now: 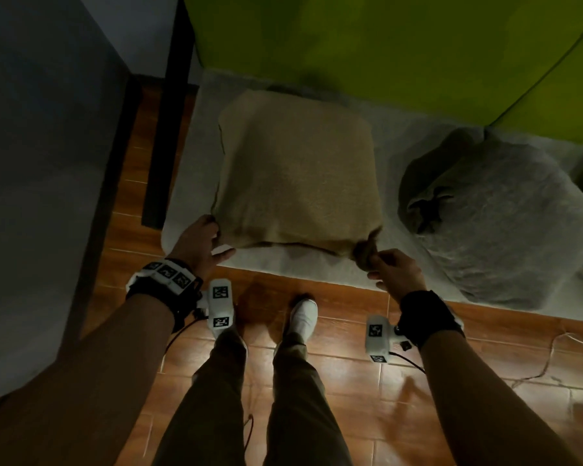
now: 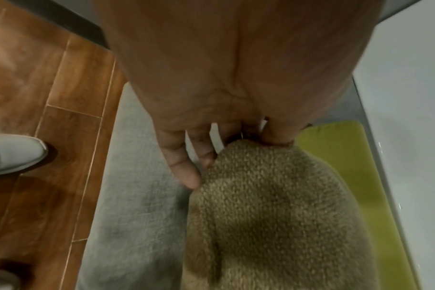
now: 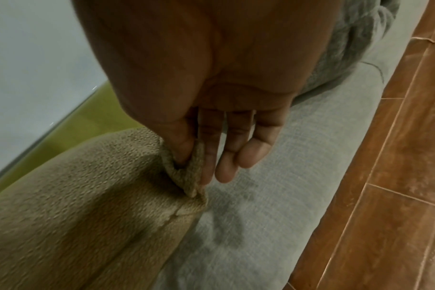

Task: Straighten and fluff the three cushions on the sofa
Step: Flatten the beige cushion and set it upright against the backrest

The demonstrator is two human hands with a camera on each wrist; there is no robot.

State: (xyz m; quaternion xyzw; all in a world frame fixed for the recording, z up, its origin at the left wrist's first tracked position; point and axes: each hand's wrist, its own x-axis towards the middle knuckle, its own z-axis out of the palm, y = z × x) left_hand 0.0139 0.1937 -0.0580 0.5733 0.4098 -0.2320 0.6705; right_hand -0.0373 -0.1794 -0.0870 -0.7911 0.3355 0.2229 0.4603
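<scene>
A tan knitted cushion (image 1: pixel 297 183) lies flat on the grey sofa seat (image 1: pixel 196 169), in front of the green back (image 1: pixel 367 38). At its near left corner, my left hand (image 1: pixel 212 237) grips the cushion (image 2: pixel 273 206); in the left wrist view the left hand (image 2: pixel 238 141) has its thumb on top and its fingers (image 2: pixel 184 168) along the side. Thumb and forefinger of my right hand (image 1: pixel 372 260) pinch the near right corner, and the other fingers (image 3: pixel 246 153) are straight. A rumpled grey cushion (image 1: pixel 498 223) sits to the right on the seat.
I stand on a wooden plank floor (image 1: pixel 350 348), with my white shoe (image 1: pixel 303 317) close to the seat's front edge. A dark upright post (image 1: pixel 169 129) and a grey wall (image 1: pixel 41 163) bound the left side. A thin cable (image 1: pixel 552 351) lies on the floor at the right.
</scene>
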